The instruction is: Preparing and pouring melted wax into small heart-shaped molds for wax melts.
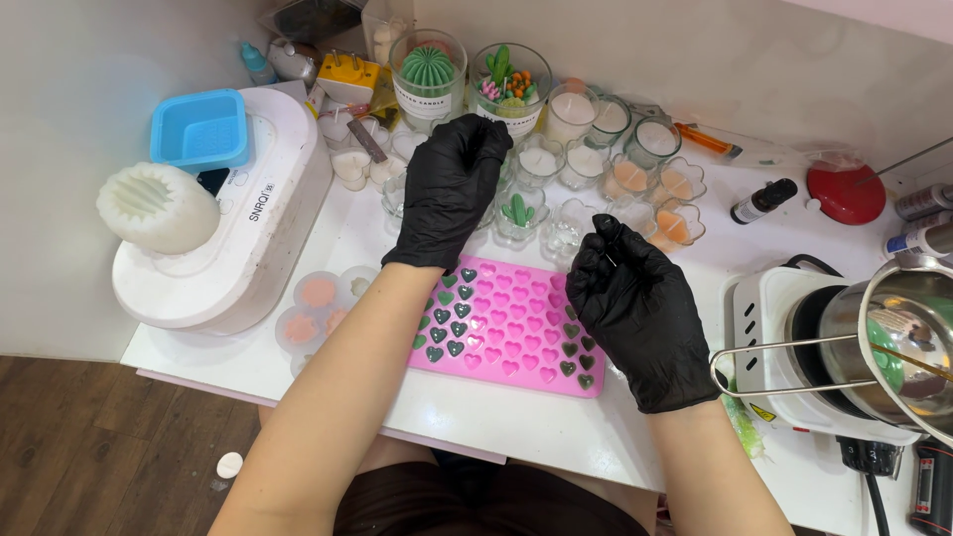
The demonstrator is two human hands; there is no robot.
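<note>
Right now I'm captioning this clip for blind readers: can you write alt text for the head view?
Two black-gloved hands hover over a pink heart mould on a white table; the left hand reaches toward small glass candle cups, the right hand is half curled. A metal pot sits on a hotplate at right.

Both hands black-gloved, bare forearms, left hand [452, 189] raised w/ fingers curled, right hand [635, 308] lower, fingers pinched
</note>
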